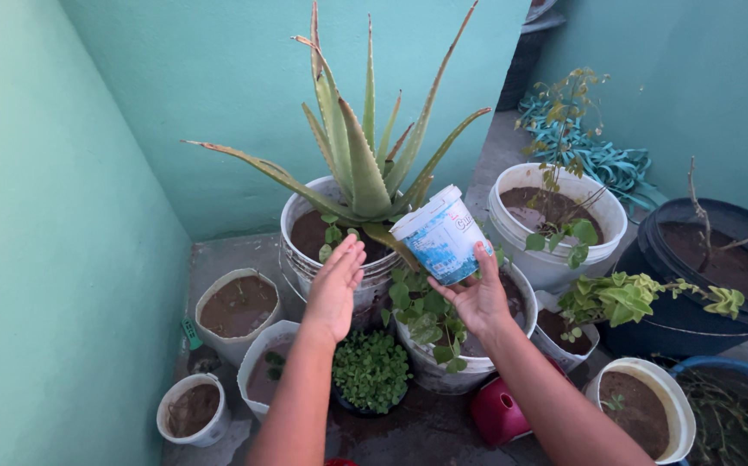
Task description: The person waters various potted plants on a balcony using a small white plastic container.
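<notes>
My right hand (480, 298) grips a white and blue plastic tub (440, 235), tilted with its rim toward the big aloe plant (365, 155). The aloe grows in a white bucket (298, 259) of dark soil. My left hand (335, 289) is held flat with fingers together, just in front of that bucket's rim, holding nothing. Below the tub stands a white pot (443, 375) with a leafy green plant (426, 315).
Several white pots of soil ring the corner: one at the left (238, 306), a small one (191, 410), a large one (557, 216) at the back right. A dark tub (702, 285), a red watering can (499, 412) and a coiled teal hose (603, 160) lie on the concrete floor between teal walls.
</notes>
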